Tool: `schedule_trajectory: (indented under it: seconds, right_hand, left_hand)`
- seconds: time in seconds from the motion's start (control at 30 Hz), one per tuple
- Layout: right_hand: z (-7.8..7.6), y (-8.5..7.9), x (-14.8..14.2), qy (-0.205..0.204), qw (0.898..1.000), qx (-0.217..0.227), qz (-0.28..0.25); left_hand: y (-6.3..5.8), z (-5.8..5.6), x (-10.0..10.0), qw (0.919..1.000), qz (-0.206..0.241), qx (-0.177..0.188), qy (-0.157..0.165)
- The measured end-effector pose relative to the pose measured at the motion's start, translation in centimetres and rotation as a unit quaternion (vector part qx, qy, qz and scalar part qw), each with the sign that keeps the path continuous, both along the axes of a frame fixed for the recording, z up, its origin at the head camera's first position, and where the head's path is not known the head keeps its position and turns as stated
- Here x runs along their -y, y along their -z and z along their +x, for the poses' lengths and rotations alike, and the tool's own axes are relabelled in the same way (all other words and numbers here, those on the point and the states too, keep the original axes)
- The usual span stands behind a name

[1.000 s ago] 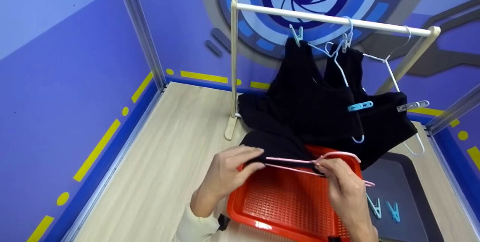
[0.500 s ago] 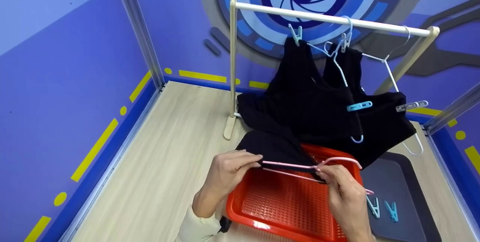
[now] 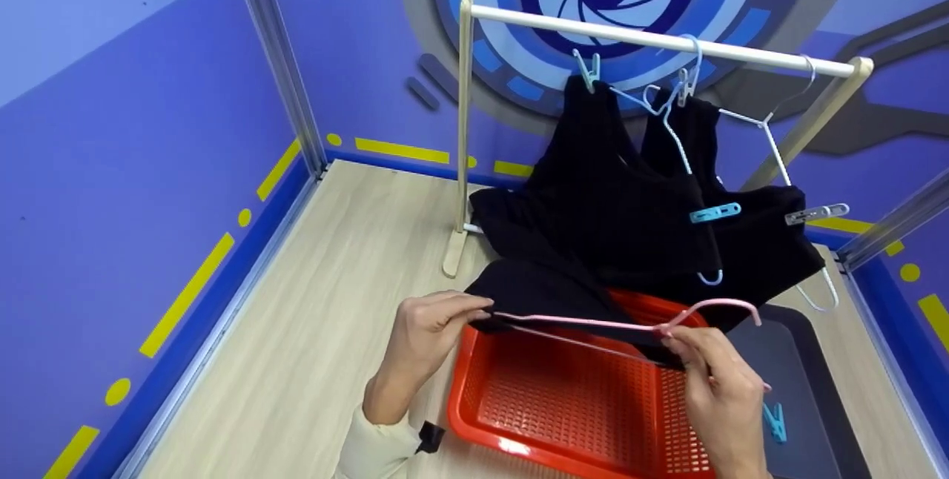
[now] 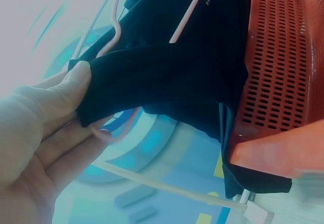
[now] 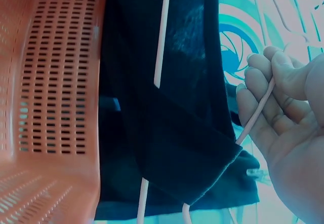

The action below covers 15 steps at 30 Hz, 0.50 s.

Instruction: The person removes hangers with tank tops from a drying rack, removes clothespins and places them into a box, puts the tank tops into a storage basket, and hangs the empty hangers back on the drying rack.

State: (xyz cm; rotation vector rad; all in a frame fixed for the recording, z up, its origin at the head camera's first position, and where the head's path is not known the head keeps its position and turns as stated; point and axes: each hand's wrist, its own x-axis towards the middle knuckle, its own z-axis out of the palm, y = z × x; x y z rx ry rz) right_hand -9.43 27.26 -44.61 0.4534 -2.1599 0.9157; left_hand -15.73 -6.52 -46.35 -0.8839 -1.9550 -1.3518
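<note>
Over the red basket, a pink wire hanger (image 3: 593, 322) runs inside a black garment (image 3: 530, 288), hook toward the right. My left hand (image 3: 415, 334) pinches the garment's edge at the hanger's left end; in the left wrist view the thumb (image 4: 76, 84) presses on the black cloth (image 4: 152, 77), and the rounded pink hanger end shows below it. My right hand (image 3: 723, 382) pinches the hanger near the base of its hook. In the right wrist view its fingers (image 5: 258, 77) hold the bare pink wire (image 5: 258, 110), beside the cloth.
Behind stands a wooden rack (image 3: 563, 23) with black tops (image 3: 623, 219) on blue and white hangers, clipped with clothespins (image 3: 715, 213). The red basket (image 3: 511, 446) lies below my hands. A dark grey tray (image 3: 812, 360) at right bears a blue clothespin (image 3: 775, 422).
My right hand has moved right with the hanger, and my left hand has moved left with the garment's edge. My right hand now covers one clothespin on the tray.
</note>
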Motion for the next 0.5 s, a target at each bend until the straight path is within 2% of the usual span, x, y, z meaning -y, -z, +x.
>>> schedule_trajectory:
  seconds: [0.27, 0.5]
  right_hand:
    - [-0.4, 0.0, -0.7, -0.002, 0.999, -0.021, -0.025]
    - [-0.4, -1.0, -0.4, 0.011, 0.999, -0.045, -0.025]
  left_hand:
    - [0.4, -0.5, 0.2, 0.9992, 0.037, 0.002, -0.016]
    - [-1.1, 0.4, 0.2, 0.9969, 0.062, 0.042, -0.024]
